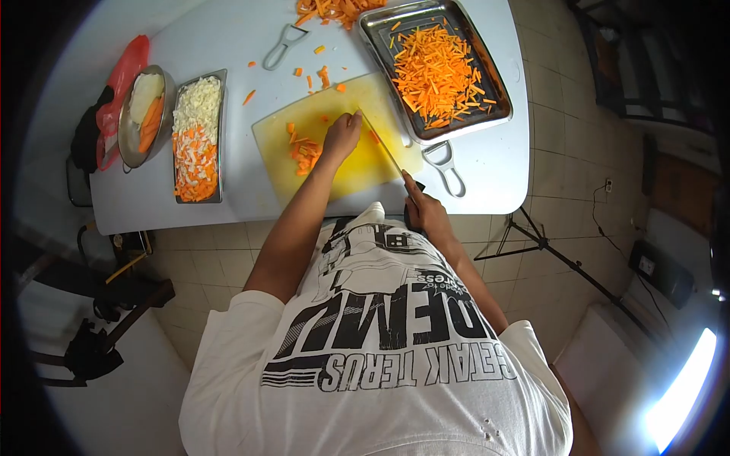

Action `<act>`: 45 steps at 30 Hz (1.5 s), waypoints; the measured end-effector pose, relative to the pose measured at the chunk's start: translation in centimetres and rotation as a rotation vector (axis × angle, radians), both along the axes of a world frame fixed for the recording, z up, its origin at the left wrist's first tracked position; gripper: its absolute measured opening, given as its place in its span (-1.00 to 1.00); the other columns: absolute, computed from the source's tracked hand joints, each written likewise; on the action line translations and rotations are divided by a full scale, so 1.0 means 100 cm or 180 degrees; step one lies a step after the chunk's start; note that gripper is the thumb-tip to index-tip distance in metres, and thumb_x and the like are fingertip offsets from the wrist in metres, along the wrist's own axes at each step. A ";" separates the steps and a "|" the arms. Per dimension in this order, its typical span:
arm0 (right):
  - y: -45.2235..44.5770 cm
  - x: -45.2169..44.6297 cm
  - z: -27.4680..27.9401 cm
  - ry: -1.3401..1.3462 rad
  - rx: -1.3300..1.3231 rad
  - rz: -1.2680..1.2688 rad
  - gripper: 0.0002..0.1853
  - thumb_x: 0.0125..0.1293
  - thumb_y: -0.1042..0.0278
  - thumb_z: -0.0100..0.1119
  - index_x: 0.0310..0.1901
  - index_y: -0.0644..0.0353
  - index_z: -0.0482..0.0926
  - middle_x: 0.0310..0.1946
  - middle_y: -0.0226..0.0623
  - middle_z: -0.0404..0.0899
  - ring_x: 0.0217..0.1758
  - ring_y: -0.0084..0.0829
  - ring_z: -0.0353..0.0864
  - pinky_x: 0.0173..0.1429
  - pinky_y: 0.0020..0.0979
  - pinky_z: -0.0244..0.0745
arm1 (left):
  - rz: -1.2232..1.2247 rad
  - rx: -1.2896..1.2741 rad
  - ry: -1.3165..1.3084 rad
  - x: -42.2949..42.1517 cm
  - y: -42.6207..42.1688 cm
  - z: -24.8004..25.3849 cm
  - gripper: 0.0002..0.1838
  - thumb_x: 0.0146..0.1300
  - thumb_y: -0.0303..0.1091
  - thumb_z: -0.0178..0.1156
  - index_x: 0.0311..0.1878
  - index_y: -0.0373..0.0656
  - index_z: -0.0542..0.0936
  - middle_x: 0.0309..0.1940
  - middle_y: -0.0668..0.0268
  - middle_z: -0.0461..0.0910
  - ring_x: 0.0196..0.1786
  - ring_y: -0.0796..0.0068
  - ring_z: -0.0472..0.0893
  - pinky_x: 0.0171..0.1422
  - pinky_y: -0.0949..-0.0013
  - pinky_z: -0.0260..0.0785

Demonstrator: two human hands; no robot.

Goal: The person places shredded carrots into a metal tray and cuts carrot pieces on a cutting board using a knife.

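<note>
My right hand [428, 211] is wrapped round the handle of a kitchen knife [384, 145], whose blade points away over the yellow cutting board [277, 121]. Close to the blade's far end, my left hand [344, 135] is closed over the board, its fingertips pressed together. What those fingers hold, if anything, is hidden. Left of that hand lies a small heap of cut carrot pieces [306, 154]. At the upper right, a metal tray [498, 102] holds a pile of carrot sticks [437, 72] and overlaps the board's corner.
One peeler [452, 173] lies below the tray, another peeler [282, 50] beyond the board. Carrot peelings [334, 9] are heaped at the far edge. Leftward stand a rectangular container [222, 144] of diced orange and white pieces and a metal bowl [131, 158] with whole carrots [150, 125].
</note>
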State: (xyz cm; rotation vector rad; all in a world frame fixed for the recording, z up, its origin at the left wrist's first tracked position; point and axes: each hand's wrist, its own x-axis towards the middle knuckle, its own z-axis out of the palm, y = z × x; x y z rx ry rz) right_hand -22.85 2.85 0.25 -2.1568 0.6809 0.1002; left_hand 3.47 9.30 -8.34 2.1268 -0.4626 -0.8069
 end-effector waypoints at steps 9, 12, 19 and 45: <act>0.008 0.005 0.008 -0.0287 0.0035 -0.0186 -0.32 0.31 0.49 0.08 0.44 -0.15 0.16 -0.52 0.05 0.54 -0.46 0.07 0.58 -0.33 -0.05 0.43 | -0.0440 0.0338 0.0055 0.004 -0.015 0.036 -0.46 0.37 0.06 -0.05 -0.35 -0.33 0.51 -0.37 -0.09 0.59 -0.21 -0.16 0.57 -0.11 0.03 0.38; 0.007 0.005 0.010 -0.0156 0.0072 -0.0067 -0.26 0.31 0.46 0.09 0.47 -0.22 0.05 -0.51 -0.01 0.52 -0.47 0.01 0.55 -0.35 -0.03 0.46 | -0.0469 0.0212 -0.0037 0.004 -0.012 0.028 -0.53 0.40 -0.01 -0.02 -0.44 -0.27 0.43 -0.62 0.22 0.42 -0.58 0.39 0.43 -0.39 0.26 0.31; 0.009 0.006 0.006 -0.0081 0.0002 -0.0121 -0.31 0.32 0.46 0.06 0.45 -0.21 0.13 -0.52 0.04 0.53 -0.48 0.05 0.57 -0.34 -0.05 0.44 | -0.0468 0.0289 -0.0047 0.002 -0.012 0.029 -0.56 0.38 -0.05 -0.01 -0.39 -0.29 0.46 -0.52 0.08 0.47 -0.45 0.16 0.45 -0.29 0.15 0.30; 0.015 0.009 -0.003 0.0112 -0.0042 -0.0008 -0.31 0.34 0.46 0.01 0.48 -0.14 0.06 -0.49 0.01 0.53 -0.46 0.05 0.56 -0.33 -0.02 0.47 | -0.0283 0.0004 -0.0117 -0.002 -0.003 0.039 -0.63 0.35 -0.14 -0.01 -0.35 -0.32 0.48 -0.44 -0.08 0.52 -0.30 -0.16 0.52 -0.20 0.03 0.33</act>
